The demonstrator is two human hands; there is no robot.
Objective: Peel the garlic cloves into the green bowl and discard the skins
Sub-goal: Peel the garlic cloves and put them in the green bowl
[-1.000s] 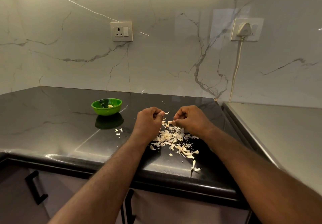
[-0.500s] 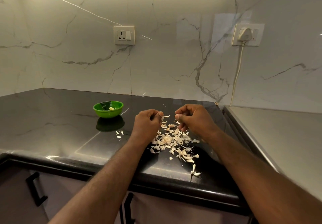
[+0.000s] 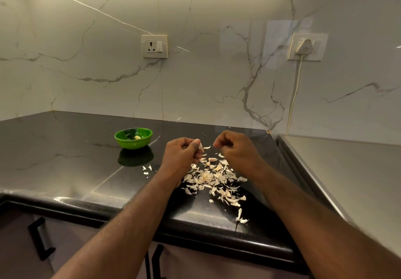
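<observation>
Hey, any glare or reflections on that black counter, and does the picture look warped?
Head view: the glossy black countertop mirrors the green bowl below it, with glare streaks near its front edge; a light strip reflects across the marble wall; the wide-angle lens bows the counter edge.

Right hand [image 3: 235, 150] now farther from left hand [image 3: 184, 156] with garlic clove [image 3: 200, 145].

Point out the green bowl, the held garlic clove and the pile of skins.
green bowl [image 3: 133, 143]: head view, front wall.
garlic clove [image 3: 200, 145]: head view, exposed tip.
pile of skins [image 3: 208, 177]: head view, pile's middle.
</observation>
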